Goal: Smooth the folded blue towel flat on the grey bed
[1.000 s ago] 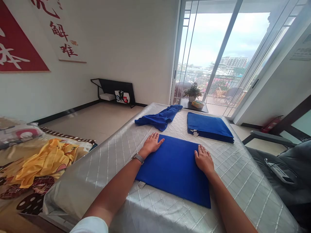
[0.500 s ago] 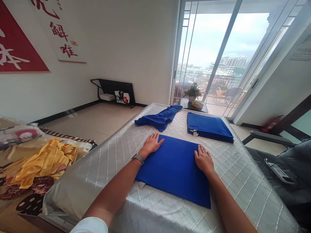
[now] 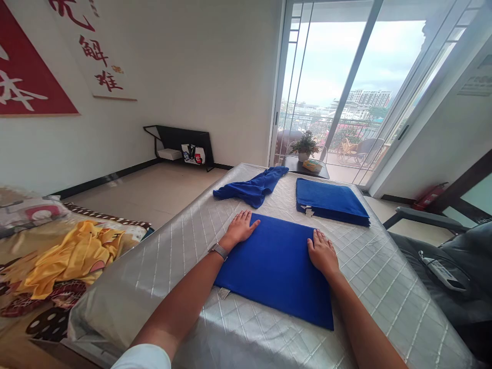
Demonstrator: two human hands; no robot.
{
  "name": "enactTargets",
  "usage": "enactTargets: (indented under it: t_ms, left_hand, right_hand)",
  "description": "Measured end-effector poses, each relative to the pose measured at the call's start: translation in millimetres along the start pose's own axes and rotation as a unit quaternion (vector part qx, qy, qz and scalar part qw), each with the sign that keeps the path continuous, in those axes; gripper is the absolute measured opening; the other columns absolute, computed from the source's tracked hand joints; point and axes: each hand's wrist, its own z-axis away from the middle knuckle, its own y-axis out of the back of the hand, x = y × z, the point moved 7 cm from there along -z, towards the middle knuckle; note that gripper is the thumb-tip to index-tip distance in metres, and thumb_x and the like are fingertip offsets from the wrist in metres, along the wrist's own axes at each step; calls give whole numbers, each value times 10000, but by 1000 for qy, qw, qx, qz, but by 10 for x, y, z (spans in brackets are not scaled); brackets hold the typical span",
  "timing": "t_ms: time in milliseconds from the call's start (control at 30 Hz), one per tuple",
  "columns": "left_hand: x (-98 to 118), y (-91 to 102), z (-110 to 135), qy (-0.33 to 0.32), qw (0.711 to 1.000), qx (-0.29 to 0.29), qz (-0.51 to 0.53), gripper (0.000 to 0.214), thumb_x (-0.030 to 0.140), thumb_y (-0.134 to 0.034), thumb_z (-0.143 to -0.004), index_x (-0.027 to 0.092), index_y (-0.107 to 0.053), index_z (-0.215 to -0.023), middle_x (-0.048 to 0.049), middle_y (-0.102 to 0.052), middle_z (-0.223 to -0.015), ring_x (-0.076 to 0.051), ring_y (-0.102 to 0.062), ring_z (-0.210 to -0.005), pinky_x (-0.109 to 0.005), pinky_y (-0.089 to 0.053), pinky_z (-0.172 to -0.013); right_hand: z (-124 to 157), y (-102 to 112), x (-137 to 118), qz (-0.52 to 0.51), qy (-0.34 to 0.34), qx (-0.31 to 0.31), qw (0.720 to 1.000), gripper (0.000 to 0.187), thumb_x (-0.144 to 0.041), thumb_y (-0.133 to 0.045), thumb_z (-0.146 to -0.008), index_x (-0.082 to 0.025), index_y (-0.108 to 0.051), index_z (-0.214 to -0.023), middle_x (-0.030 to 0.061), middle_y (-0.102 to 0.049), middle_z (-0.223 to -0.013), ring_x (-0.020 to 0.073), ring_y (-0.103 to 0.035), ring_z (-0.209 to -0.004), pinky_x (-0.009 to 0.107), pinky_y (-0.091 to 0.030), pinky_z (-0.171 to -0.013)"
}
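Hands (image 3: 241, 227) unmoved, flat over edges of blue cloth (image 3: 272, 269)

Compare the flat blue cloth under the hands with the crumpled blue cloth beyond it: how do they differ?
The flat cloth has straight edges; the crumpled cloth is bunched. The left hand and right hand rest on the flat cloth; neither touches the crumpled cloth. Both are blue, on the silvery quilted surface.

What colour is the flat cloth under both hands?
The flat cloth is plain bright blue; the head view shows it best.
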Motion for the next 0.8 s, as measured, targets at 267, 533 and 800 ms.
enactTargets:
  t_ms: [267,533,800]
  left_hand:
    - [0,2,2,3,1000,-5,-5,835,663,-105,-989,70,-291,-1546,-156,-277,-1611,-278,-227,-1499,-425,-152,-1227]
    - [-12,-11,-7,3,1000,-2,-3,843,672,-104,-982,74,-291,-1546,-159,-274,-1612,-277,-221,-1501,-426,-153,-1224]
    - [-3,2,1,4,1000,-6,-3,854,669,-108,-985,48,-278,-1545,-172,-267,-1612,-281,-218,-1501,-422,-143,-1225]
  right_hand:
    - [-4,1,1,3,-1,4,1000,637,-388,-184,-1013,-86,-265,-1569,73,-238,-1639,189,-201,-1506,369,-112,-1227]
    - [-12,-6,5,2,0,0,1000,639,-387,-178,-1012,-88,-257,-1571,75,-230,-1641,192,-188,-1510,379,-108,-1229]
    - [2,16,-10,3,1,1,1000,642,-386,-181,-1011,-79,-260,-1568,75,-227,-1641,193,-195,-1508,380,-113,-1229]
